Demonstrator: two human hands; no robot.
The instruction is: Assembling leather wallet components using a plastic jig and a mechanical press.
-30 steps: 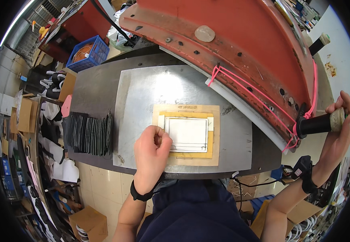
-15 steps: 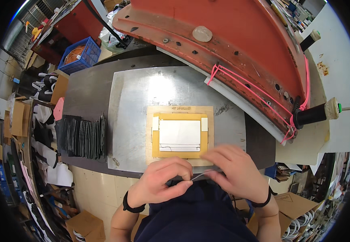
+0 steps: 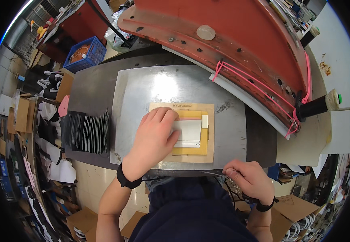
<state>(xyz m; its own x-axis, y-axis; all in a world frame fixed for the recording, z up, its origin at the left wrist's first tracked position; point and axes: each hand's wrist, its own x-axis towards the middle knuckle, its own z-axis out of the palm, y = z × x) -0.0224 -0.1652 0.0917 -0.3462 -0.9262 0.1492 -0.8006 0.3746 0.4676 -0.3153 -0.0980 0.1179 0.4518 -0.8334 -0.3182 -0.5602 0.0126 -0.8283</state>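
Observation:
My left hand (image 3: 153, 131) reaches over the left part of a white rectangular sheet (image 3: 190, 131), its fingers curled at the sheet's left edge. The fingertips are partly hidden. A thin pinkish strip shows along the sheet's top edge, and dark lines run along its lower edge. Around the sheet is a yellow frame (image 3: 204, 141) on a tan board (image 3: 210, 157). By the table's front edge, my right hand (image 3: 249, 179) is closed on a thin, pale, rod-like tool (image 3: 213, 174) pointing left; its exact kind is too small to make out.
Beneath the board lies a metal plate (image 3: 132, 101). A row of thin black pieces (image 3: 88, 132) stands to its left. A large red machine part (image 3: 223, 44) with pink cord (image 3: 259, 88) overhangs the far right. Behind at left is a blue crate (image 3: 84, 56).
My left hand has moved from the front edge up and forward onto the white sheet. My right hand has drawn back and to the right, keeping the thin tool.

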